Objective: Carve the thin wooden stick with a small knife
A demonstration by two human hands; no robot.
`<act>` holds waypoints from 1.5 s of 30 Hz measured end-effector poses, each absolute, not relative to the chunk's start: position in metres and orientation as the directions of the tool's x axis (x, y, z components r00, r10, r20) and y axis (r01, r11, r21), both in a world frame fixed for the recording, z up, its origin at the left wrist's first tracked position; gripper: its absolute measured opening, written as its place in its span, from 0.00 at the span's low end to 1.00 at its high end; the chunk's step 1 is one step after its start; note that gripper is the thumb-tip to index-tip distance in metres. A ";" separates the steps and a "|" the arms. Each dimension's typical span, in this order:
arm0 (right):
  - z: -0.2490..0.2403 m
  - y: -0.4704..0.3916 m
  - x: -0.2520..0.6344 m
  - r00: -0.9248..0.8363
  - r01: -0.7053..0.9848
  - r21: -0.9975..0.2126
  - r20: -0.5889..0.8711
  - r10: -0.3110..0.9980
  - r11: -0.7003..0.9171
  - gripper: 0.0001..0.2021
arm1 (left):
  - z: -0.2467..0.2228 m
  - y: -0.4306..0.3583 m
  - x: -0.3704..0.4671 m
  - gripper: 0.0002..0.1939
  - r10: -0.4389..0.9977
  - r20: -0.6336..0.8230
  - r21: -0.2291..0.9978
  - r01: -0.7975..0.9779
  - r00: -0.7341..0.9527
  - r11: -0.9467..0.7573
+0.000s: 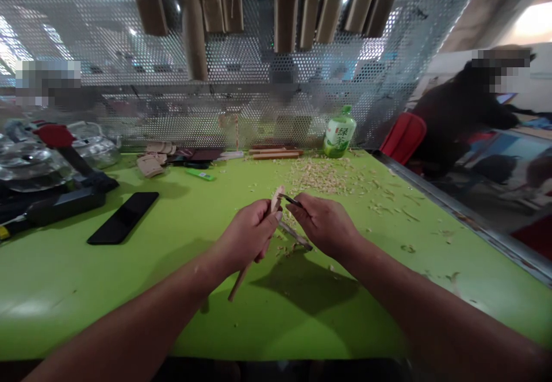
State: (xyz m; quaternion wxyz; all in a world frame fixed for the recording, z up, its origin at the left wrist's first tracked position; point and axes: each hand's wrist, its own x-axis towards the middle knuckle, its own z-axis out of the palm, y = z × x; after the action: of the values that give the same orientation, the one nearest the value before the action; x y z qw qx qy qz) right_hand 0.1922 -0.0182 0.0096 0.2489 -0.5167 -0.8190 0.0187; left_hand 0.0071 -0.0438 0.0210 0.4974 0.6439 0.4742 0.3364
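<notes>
My left hand (252,229) is closed around a pale wooden stick (238,284). Its shaped, lighter upper end sticks out above my thumb, and the thin lower end slants down toward me. In my right hand (323,221) is a carving knife (290,200), its dark narrow end against the upper part of the stick; my fingers hide the rest. Just below, between both hands, a narrow grey-brown strip with a dark end (295,236) lies slanted; its kind is unclear. Wood shavings (321,175) are scattered over the green table (185,301), thickest beyond my right hand.
A black phone (123,218) and a red-and-black tool (64,146) lie left, near shiny metal kettles (32,157). Wooden pieces (276,153) and a green tea bottle (340,133) stand along the perforated metal screen (254,94). A person (461,111) sits at the right beyond the table edge.
</notes>
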 end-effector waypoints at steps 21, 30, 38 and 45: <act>0.010 -0.022 0.186 -0.269 0.905 -0.242 0.308 0.913 0.349 0.18 | 0.024 -0.046 0.010 0.13 0.965 -0.003 0.930 0.354 0.262 -0.093; 0.011 -0.022 0.187 -0.304 0.794 -0.497 0.173 0.937 0.350 0.17 | 0.016 -0.041 0.008 0.13 0.953 0.075 0.837 0.502 0.293 -0.220; 0.006 -0.018 0.188 -0.388 0.557 -0.735 0.181 0.904 0.387 0.18 | 0.018 -0.043 0.009 0.12 0.941 0.135 0.791 0.539 0.311 -0.291; 0.007 -0.019 0.191 -0.443 0.425 -0.868 0.047 0.895 0.256 0.19 | 0.015 -0.040 0.007 0.12 0.932 0.158 0.762 0.560 0.327 -0.325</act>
State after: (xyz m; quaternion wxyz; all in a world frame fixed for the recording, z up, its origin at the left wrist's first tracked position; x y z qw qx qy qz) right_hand 0.1910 -0.0187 0.0069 0.2824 -0.4458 -0.7404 0.4164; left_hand 0.0073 -0.0400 0.0152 0.3056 0.7551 0.4939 0.3043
